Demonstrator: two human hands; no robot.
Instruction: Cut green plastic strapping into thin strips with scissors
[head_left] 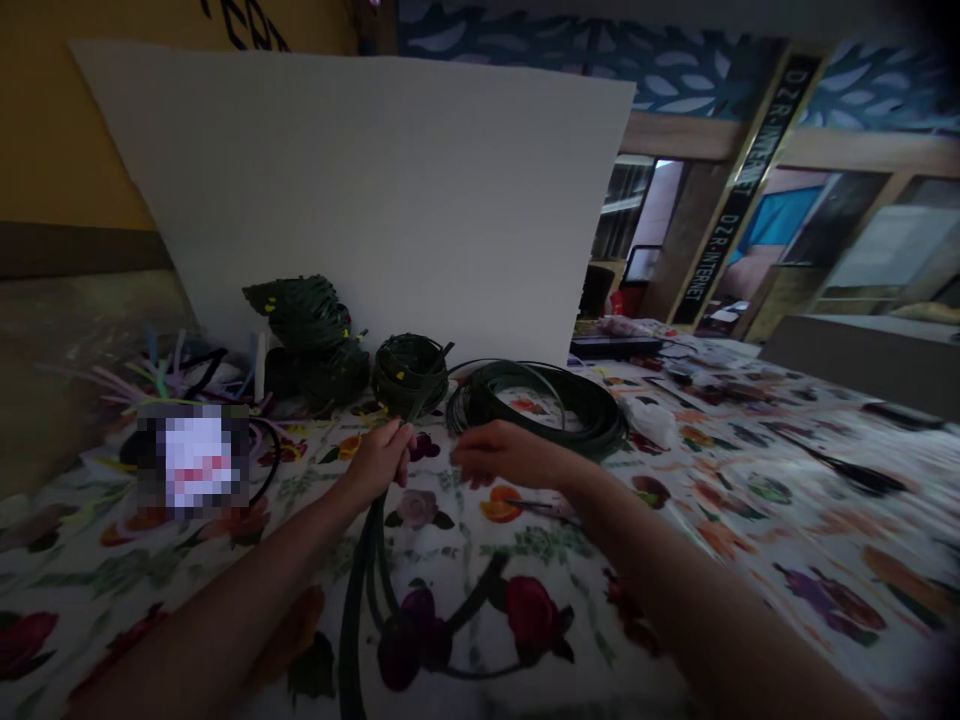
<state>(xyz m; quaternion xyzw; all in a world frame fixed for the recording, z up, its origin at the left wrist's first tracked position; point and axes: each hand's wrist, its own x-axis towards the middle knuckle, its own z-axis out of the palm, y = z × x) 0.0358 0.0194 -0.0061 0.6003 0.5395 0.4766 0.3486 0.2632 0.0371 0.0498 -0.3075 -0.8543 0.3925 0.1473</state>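
Observation:
My left hand is closed around a bunch of long dark green strips. Their lower ends hang toward me and curl over the flowered tablecloth, while short ends poke up above the fist. To the right, my right hand hovers in front of a large coil of dark green strip, fingers loosely bent and slightly apart, with nothing visible in them. Just behind my left hand sits a small round woven dark green piece with yellow bits. Scissors lie partly hidden by my right forearm.
Larger woven green pieces are stacked at the back left, beside a bundle of pastel strips and a blurred-out white item. A white board stands behind. Crumpled plastic and a dark pointed tool lie right.

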